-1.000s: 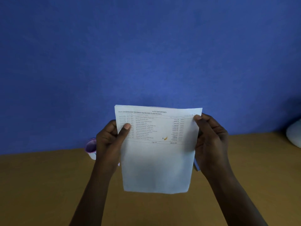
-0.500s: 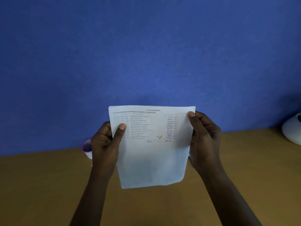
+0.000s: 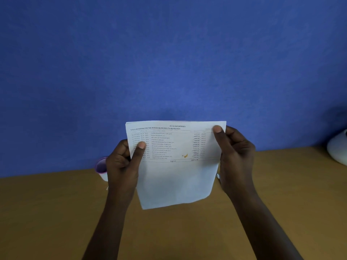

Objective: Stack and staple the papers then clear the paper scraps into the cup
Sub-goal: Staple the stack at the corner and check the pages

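papers (image 3: 176, 166) clamped upright between both hands (image 3: 122, 166) (image 3: 236, 160), hiding most of cup (image 3: 100, 167) on table (image 3: 47, 212).

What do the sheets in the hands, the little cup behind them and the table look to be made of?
The sheets: thin matte white paper, printed, slightly bowed.
The cup: probably plastic, smooth, pale with a purple rim; mostly hidden by the left hand.
The table: brown, smooth and matte, perhaps wood laminate; no grain shows.
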